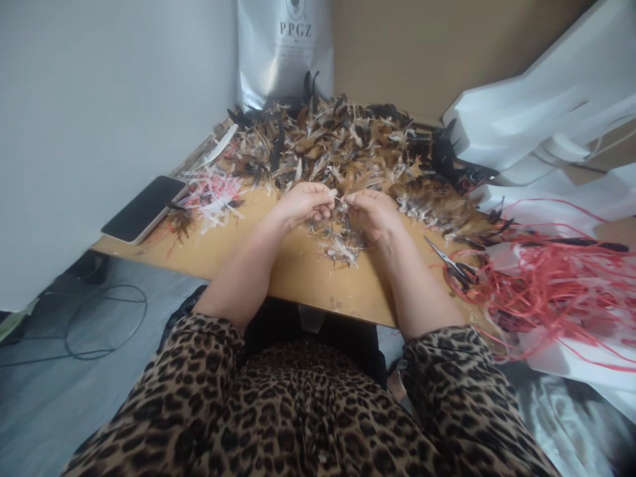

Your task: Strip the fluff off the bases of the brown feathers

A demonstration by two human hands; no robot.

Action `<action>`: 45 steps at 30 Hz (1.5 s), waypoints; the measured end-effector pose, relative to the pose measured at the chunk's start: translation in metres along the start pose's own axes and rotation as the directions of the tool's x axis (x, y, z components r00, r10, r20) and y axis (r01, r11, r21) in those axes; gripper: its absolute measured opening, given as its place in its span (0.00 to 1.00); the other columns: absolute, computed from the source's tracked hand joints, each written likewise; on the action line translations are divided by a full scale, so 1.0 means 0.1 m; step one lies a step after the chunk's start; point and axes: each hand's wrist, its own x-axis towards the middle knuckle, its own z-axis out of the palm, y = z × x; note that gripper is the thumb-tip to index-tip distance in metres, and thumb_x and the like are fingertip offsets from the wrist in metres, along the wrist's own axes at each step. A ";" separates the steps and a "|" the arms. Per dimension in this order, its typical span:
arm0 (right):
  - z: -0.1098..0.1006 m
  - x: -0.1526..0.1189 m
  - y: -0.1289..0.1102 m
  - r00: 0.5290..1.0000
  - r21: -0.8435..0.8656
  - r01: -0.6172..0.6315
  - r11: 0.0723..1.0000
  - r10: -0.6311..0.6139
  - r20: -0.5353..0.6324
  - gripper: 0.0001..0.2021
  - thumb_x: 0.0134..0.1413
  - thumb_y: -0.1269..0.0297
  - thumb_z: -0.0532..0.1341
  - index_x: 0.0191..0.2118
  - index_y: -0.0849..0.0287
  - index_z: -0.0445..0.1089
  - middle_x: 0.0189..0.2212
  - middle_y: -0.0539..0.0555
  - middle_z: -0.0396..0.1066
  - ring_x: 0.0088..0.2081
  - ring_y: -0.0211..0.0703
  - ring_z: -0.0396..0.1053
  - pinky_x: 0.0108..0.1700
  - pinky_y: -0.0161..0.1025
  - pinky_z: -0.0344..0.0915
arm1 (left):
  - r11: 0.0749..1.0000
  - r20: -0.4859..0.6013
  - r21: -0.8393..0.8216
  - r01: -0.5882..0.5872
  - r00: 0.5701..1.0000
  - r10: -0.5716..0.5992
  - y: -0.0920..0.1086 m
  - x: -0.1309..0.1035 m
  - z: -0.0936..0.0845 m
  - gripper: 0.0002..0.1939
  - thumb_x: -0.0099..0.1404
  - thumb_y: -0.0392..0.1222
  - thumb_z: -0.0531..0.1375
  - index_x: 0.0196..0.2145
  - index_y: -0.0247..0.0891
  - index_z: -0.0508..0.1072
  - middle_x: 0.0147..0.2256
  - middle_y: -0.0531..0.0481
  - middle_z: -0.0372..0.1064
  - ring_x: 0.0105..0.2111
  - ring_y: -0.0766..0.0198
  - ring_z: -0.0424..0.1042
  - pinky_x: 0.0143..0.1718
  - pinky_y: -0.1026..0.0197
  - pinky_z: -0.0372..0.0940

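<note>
Side by side over the near part of the table, my left hand and my right hand are both closed in a pinch. A short, thin pale piece spans the small gap between the fingertips; it is too small to name. Behind them spreads a large heap of brown, black and white feathers. Below the hands lies a small tuft of whitish feather bits. To the right of my right hand rests a row of brown feathers.
Scissors lie by a tangle of red strips at the right. On the left are a phone and a bunch of pink and white strips. A silver bag stands behind; white machine-like equipment is at upper right.
</note>
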 end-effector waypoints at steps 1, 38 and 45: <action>0.00 0.00 0.00 1.000 0.040 -0.021 0.999 0.021 0.016 0.08 0.32 0.64 0.68 0.20 0.60 0.70 0.17 0.48 0.69 0.22 0.33 0.64 0.31 0.35 0.64 | 0.999 -0.021 -0.033 -0.024 0.999 0.023 -0.01 0.01 0.01 0.14 0.58 0.43 0.65 0.24 0.30 0.70 0.18 0.52 0.67 0.16 0.77 0.63 0.17 0.73 0.54; 0.00 -0.07 -0.10 0.987 -0.169 0.136 0.976 -0.148 -0.064 0.16 0.38 0.51 0.70 0.22 0.60 0.71 0.18 0.48 0.68 0.19 0.30 0.57 0.21 0.31 0.54 | 0.954 -0.176 0.256 -0.155 0.963 0.204 -0.18 0.12 0.12 0.03 0.51 0.33 0.65 0.26 0.30 0.75 0.17 0.53 0.67 0.16 0.75 0.63 0.21 0.70 0.60; -0.12 -0.05 -0.13 0.959 -0.341 0.276 0.899 -0.282 0.031 0.09 0.41 0.62 0.67 0.31 0.58 0.75 0.27 0.49 0.73 0.27 0.36 0.65 0.33 0.36 0.64 | 0.955 -0.159 0.242 -0.169 0.964 0.211 -0.13 0.11 0.07 0.04 0.52 0.33 0.66 0.27 0.30 0.75 0.18 0.51 0.69 0.18 0.74 0.66 0.23 0.69 0.63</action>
